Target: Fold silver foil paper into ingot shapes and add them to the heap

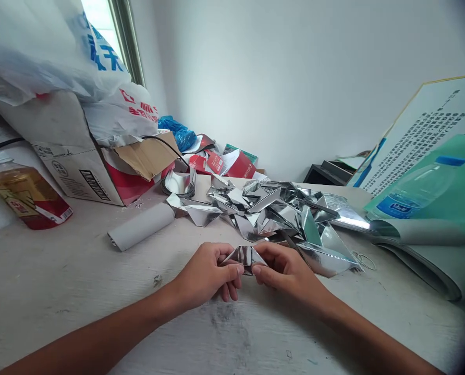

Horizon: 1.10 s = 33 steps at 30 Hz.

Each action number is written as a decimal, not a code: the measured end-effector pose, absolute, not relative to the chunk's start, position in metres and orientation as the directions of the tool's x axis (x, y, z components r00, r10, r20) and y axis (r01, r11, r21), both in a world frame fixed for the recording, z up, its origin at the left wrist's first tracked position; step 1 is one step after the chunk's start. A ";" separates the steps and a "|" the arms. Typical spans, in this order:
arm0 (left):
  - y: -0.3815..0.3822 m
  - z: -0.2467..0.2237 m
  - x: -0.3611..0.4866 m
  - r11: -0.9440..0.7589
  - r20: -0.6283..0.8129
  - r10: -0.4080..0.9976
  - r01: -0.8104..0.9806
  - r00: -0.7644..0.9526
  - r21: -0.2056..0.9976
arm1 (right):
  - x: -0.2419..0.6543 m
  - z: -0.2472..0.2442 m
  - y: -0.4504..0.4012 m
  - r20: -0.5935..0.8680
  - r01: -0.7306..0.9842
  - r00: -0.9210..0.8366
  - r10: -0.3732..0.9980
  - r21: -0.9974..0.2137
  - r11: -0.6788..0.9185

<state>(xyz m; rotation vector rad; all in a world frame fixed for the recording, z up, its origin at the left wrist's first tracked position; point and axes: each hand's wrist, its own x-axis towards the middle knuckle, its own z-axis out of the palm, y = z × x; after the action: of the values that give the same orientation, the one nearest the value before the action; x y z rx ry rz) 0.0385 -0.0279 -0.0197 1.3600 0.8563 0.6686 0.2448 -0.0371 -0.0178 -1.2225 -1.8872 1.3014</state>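
Observation:
Between my two hands is a small piece of folded silver foil paper (pixel 245 256), shiny, with slanted sides and a raised middle. My left hand (pixel 212 273) pinches its left end, the thumb lying along the near edge. The right end is pinched by my right hand (pixel 281 265) between thumb and forefinger. Both hands are low over the table, and the fingers hide the ends of the foil piece. Just beyond them lies a heap of folded silver foil papers (pixel 271 208), some boat-like or triangular.
A grey roll (pixel 142 226) lies left of the heap. Far left stand an amber oil bottle (pixel 25 195) and a cardboard box (pixel 72 166) under plastic bags (pixel 48 52). At right are a water bottle (pixel 416 192), a rolled grey sheet (pixel 424 233) and a printed board (pixel 420 130).

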 end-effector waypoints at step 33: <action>-0.012 -0.005 0.021 0.022 -0.203 0.786 0.302 0.584 0.953 | 0.254 -0.004 -0.041 -0.144 0.386 -0.505 0.851 -0.919 0.074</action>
<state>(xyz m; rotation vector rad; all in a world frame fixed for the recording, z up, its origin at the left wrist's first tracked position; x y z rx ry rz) 0.0206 -0.0124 -0.0052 1.5571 0.9481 0.4798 0.2542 -0.0410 -0.0037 -1.2238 -1.9231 1.4234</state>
